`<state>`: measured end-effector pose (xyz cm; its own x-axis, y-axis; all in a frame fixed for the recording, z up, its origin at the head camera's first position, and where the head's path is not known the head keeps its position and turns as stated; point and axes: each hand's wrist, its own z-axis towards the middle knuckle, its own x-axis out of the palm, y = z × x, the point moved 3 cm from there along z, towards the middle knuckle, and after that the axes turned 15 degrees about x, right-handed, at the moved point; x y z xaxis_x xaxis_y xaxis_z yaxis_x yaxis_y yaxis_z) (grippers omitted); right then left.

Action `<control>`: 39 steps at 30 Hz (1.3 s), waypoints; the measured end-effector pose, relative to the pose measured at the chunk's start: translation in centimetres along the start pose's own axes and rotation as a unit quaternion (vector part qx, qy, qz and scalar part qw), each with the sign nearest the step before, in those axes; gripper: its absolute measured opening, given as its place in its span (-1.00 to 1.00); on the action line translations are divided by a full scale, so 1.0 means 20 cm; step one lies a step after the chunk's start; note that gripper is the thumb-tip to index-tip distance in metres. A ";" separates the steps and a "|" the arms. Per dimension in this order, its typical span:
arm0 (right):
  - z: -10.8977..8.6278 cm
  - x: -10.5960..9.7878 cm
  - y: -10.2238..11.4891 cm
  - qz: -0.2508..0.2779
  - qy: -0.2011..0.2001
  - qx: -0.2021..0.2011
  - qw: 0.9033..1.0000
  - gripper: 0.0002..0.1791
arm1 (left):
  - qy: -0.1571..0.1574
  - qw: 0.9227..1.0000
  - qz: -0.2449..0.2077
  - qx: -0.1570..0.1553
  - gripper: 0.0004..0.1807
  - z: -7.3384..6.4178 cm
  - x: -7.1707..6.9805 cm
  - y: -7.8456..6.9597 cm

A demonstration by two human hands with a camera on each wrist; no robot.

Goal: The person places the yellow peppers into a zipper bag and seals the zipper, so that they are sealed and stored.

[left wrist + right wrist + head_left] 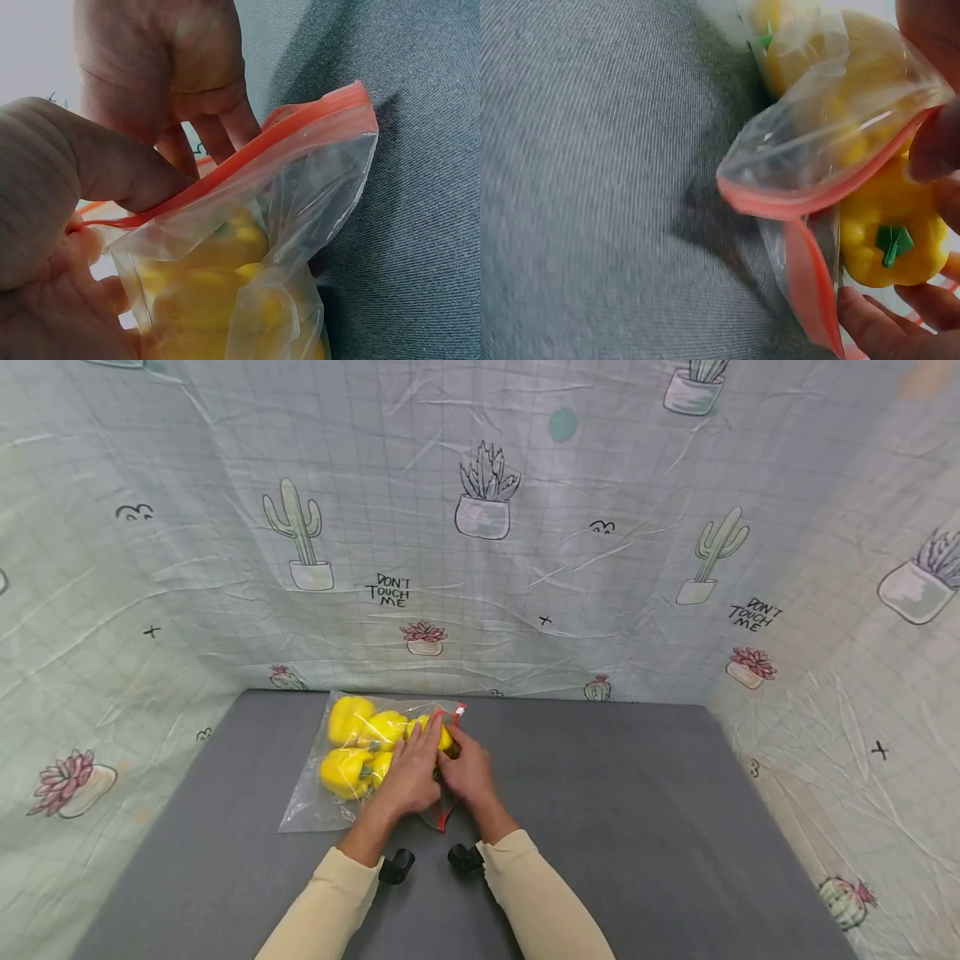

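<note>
A clear plastic bag (307, 806) with a red-edged mouth lies at the back left of the table, several yellow bell peppers (347, 774) inside. My left hand (410, 781) lies over the bag near its mouth. In the left wrist view its thumb (127, 169) hooks over the red edge (247, 154), pinching the bag's upper side. At the gaping mouth, my right hand (468, 768) grips a yellow bell pepper (862, 214), its green stem facing outward. Right fingers (885, 330) lie below that pepper; the rest of that hand is mostly out of the right wrist view.
The grey table (600, 810) extends right of the bag and toward me. Behind it hangs a cactus-print curtain (517, 585), which also lines both sides. A black wrist device (397, 866) sits at my left cuff, another black device (465, 857) at the right.
</note>
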<state>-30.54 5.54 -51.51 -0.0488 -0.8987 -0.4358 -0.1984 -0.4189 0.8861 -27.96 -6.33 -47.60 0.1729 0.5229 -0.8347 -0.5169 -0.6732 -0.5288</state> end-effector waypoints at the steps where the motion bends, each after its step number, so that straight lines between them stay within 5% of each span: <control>1: 0.00 0.00 0.00 0.005 0.005 0.007 1.000 -0.41 | 0.000 1.000 0.002 0.001 0.16 0.00 0.00 0.00; 5: 0.01 0.01 -0.01 0.038 0.019 0.028 0.999 -0.50 | -0.001 1.000 0.005 -0.001 0.15 0.00 0.00 0.00; 13: 0.01 0.00 0.00 -0.060 -0.017 -0.024 0.998 -0.56 | 0.003 1.000 0.003 0.002 0.16 0.01 0.01 -0.01; 22: 0.02 -0.02 -0.02 0.006 0.012 0.030 0.999 -0.56 | 0.002 1.000 -0.004 -0.003 0.18 0.01 0.02 -0.01; 31: 0.00 -0.03 0.00 -0.083 0.013 -0.035 0.996 -0.59 | -0.008 1.000 -0.007 -0.001 0.16 0.02 0.01 0.00; 39: 0.03 -0.06 -0.03 0.009 0.042 -0.005 0.999 -0.63 | -0.001 1.000 0.007 -0.007 0.16 0.02 0.02 0.00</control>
<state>-30.85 6.89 -51.70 0.0299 -0.9133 -0.4063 -0.1876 -0.4044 0.8952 -28.20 -5.93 -47.90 0.1652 0.5146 -0.8413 -0.5071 -0.6874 -0.5200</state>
